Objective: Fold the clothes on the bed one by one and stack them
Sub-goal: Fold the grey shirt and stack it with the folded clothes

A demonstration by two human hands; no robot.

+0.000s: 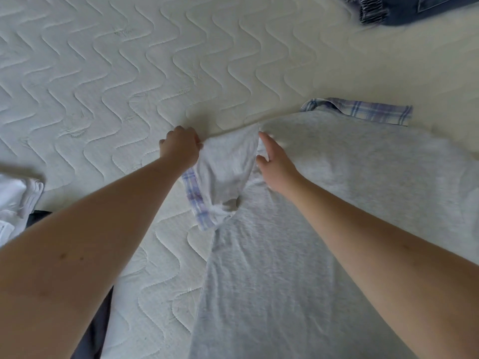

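A light grey garment (298, 229) lies spread over the right half of the white quilted mattress (116, 86). Its short sleeve (228, 167) sticks out to the left. My left hand (180, 147) grips the sleeve's outer end with curled fingers. My right hand (274, 164) rests flat on the garment beside the sleeve's base, fingers straight. A blue and white plaid cloth (363, 111) lies under the grey garment; one strip of the plaid (197, 203) shows below the sleeve.
Dark blue denim and a striped cloth (404, 9) lie at the far right corner. White clothes (18, 200) sit at the left edge, with a dark navy garment (96, 330) beneath my left forearm.
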